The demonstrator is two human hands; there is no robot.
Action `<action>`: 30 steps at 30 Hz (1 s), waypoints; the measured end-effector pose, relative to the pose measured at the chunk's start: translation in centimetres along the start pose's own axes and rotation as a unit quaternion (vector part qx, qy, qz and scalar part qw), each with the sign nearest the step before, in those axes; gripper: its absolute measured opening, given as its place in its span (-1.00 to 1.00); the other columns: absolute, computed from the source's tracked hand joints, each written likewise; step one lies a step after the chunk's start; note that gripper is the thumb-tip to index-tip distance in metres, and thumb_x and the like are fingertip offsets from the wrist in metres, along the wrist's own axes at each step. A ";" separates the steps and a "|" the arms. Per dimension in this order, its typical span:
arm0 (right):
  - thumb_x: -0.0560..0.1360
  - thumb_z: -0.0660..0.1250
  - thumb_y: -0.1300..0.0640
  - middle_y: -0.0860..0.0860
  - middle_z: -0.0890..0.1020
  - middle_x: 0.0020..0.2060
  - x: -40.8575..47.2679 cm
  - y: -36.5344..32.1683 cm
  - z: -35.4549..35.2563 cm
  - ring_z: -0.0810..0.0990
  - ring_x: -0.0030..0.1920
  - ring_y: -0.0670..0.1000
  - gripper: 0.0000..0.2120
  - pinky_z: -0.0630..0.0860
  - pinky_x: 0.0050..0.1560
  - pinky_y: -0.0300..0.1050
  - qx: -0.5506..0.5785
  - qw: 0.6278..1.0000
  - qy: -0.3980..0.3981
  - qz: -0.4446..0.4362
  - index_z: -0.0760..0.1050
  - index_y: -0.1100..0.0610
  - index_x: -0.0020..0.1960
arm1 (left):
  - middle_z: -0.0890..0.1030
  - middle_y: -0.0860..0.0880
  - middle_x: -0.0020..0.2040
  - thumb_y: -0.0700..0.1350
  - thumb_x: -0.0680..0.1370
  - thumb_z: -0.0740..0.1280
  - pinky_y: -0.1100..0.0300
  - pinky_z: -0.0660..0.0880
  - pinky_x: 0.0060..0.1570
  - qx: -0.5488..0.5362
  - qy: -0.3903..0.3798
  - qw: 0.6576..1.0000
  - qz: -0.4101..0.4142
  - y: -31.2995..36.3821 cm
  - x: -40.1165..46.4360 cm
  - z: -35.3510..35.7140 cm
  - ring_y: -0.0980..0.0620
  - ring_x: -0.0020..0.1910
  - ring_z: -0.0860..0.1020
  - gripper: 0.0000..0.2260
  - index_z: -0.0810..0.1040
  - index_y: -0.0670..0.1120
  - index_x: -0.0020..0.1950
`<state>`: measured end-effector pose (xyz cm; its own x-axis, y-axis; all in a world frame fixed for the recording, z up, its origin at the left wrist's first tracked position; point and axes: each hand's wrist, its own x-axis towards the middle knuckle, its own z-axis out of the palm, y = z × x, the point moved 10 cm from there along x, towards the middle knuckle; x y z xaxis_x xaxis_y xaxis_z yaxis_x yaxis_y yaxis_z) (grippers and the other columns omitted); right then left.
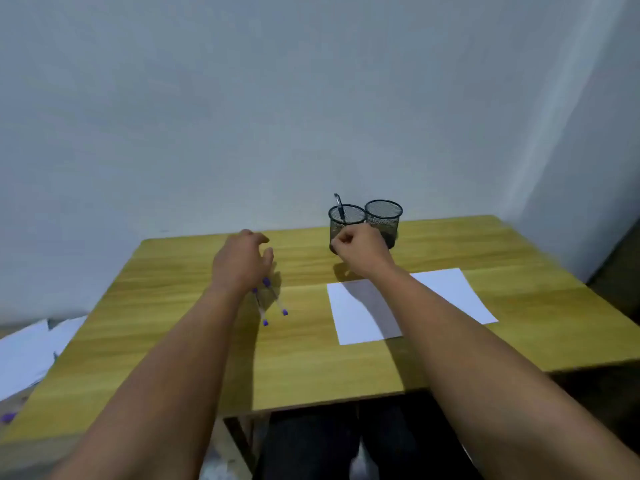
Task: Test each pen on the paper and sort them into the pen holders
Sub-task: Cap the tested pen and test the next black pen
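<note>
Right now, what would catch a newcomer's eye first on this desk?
Two bare forearms reach across the wooden table, the left hand hovering over two purple-capped pens. At the back stand two black mesh pen holders, the left one holding one pen; the right hand is curled before them, above white paper.

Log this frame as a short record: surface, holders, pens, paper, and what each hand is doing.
surface: wooden table
holders: two black mesh cups side by side at the far edge; left holder has one black pen standing in it; right holder shows no pen
loose pens: two purple-capped pens lying on the table, partly under the left hand
paper: white sheet, no marks visible
left hand: fingers relaxed, above the loose pens
right hand: fingers curled, in front of the left holder, nothing visibly held
</note>
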<state>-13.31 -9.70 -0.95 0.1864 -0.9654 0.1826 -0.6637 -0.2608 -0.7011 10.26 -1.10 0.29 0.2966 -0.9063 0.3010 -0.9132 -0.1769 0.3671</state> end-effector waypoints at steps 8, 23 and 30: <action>0.54 0.43 0.08 0.04 0.75 -0.14 0.1 -11.4 17.0 0.72 -0.06 0.13 -0.86 0.69 -0.01 0.01 -0.059 0.974 -0.210 -0.069 0.71 0.12 -0.11 | 0.71 -0.01 -0.04 -0.01 0.53 0.30 0.09 0.53 -0.16 -0.032 0.016 0.986 -0.161 -15.2 -2.4 -0.8 -0.11 -0.08 0.62 -0.82 0.68 0.06 0.00; 0.51 0.41 0.05 0.03 0.59 -0.19 -1.2 -14.9 22.9 0.62 -0.11 0.12 -0.85 0.54 -0.16 -0.06 -0.164 0.949 -0.259 -0.066 0.51 0.11 -0.12 | 0.63 0.05 0.24 -0.01 0.59 0.35 0.03 0.57 0.01 -0.084 0.015 0.989 -0.122 -17.9 -2.0 -0.7 0.01 0.10 0.61 -0.72 0.59 0.08 0.31; 0.55 0.43 0.02 0.05 0.68 -0.25 -1.0 -14.3 18.5 0.59 -0.23 0.05 -0.77 0.50 -0.17 -0.09 -0.041 0.942 -0.315 -0.105 0.59 0.11 -0.23 | 0.63 0.07 0.26 0.03 0.54 0.42 0.00 0.55 0.03 0.003 0.002 1.000 -0.026 -13.9 -2.0 -2.3 -0.02 0.25 0.54 -0.66 0.59 0.06 0.31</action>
<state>9.40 -4.84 -3.87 0.6960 -0.7016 -0.1527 -0.6132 -0.4701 -0.6348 23.06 4.06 -3.35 0.3447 -0.8941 0.2859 -0.8980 -0.2254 0.3778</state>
